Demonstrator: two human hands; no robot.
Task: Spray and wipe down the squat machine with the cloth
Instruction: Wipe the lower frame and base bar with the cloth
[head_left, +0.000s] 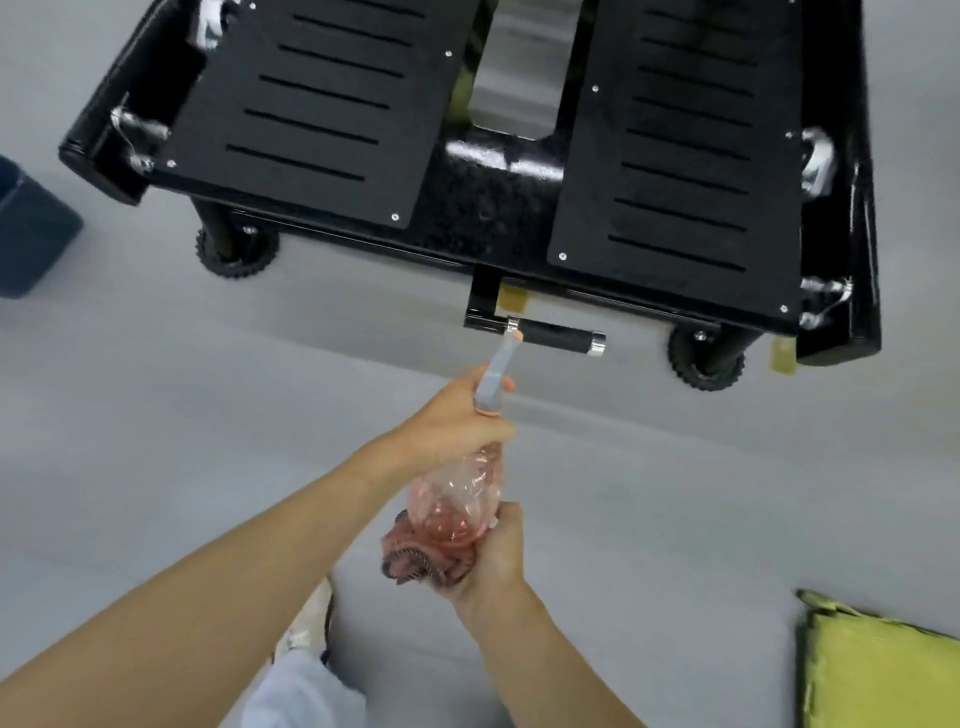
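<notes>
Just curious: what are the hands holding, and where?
Left hand grips the spray bottle at its neck; right hand holds the cloth bunched under the bottle's base.

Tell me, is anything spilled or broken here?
Nothing looks broken. On the squat machine, the black middle section between the foot plates is speckled with tiny droplets, probably spray, not a spill. The pink spray bottle looks crumpled.
</notes>
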